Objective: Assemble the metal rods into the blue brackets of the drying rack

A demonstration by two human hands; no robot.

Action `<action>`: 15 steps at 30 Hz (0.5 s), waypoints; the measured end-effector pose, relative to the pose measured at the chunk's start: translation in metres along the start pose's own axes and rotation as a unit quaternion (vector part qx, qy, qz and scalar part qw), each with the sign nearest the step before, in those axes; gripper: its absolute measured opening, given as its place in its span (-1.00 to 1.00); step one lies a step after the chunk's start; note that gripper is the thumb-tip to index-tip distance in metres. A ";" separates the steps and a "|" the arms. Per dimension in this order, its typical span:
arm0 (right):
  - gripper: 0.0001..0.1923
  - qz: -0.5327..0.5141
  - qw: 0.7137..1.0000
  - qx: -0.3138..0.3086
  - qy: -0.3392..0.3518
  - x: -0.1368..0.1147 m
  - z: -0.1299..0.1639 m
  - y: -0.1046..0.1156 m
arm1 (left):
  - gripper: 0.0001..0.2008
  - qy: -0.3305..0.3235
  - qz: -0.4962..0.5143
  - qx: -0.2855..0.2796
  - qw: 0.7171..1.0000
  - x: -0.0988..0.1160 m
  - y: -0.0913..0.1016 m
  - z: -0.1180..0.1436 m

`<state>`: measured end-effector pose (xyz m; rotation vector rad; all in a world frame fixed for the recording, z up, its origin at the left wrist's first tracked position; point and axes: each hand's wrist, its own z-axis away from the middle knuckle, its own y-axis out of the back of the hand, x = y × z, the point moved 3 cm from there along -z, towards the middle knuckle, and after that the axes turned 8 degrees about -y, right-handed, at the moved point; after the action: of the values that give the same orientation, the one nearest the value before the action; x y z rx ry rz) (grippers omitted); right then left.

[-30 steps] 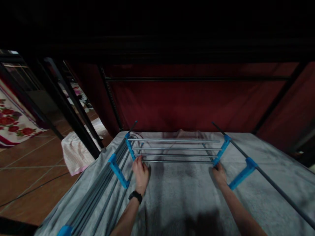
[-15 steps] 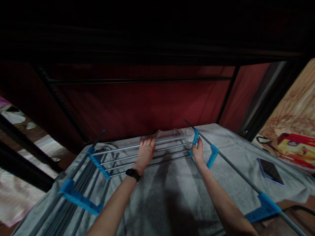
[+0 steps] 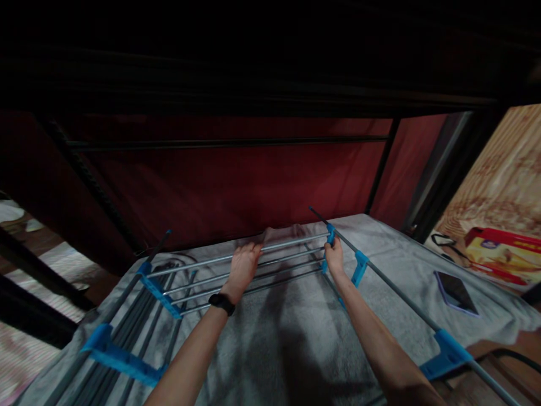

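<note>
A drying rack of grey metal rods point(image 3: 287, 260) and blue plastic brackets lies on a grey towel-covered surface point(image 3: 296, 338). My left hand point(image 3: 244, 266), with a black wristband, reaches across the rods and curls its fingers over the farthest one. My right hand point(image 3: 335, 256) grips the blue bracket point(image 3: 329, 235) at the right end of the rods, where they meet a long side rail point(image 3: 389, 282). A folded section with more rods and blue brackets point(image 3: 122, 355) lies at the left.
A dark red cloth wall point(image 3: 253, 180) with black frame bars stands right behind the rack. A dark phone point(image 3: 455, 291) lies on the towel at the right. A red and yellow box point(image 3: 502, 251) sits further right. A dark beam hangs overhead.
The view has swung right and closer. My left hand moved from the rack's near left corner to its far rod; my right hand moved from the near corner up to the far right bracket.
</note>
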<state>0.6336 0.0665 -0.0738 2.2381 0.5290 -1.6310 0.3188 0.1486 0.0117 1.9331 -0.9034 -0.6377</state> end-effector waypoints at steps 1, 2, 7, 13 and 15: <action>-0.50 0.001 1.000 0.001 0.002 -0.001 0.000 0.000 | -0.69 0.001 0.007 0.006 1.000 0.000 0.001 0.000; -0.50 0.003 1.000 0.002 0.003 -0.001 0.000 0.000 | -0.69 0.002 0.015 0.010 1.000 0.000 0.002 0.000; -0.50 0.004 1.000 0.001 -0.002 -0.003 0.002 -0.001 | -0.67 0.006 0.020 0.013 1.000 -0.002 0.002 0.000; -0.51 0.006 1.000 -0.001 0.000 -0.006 0.006 -0.002 | -0.67 0.003 0.017 0.009 1.000 -0.004 0.004 0.002; -0.53 0.004 1.000 -0.009 0.005 -0.007 0.007 -0.003 | -0.67 0.004 0.012 0.006 1.000 -0.005 0.005 0.002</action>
<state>0.6250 0.0650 -0.0695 2.2344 0.5340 -1.6063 0.3127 0.1499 0.0150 1.9309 -0.9249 -0.6117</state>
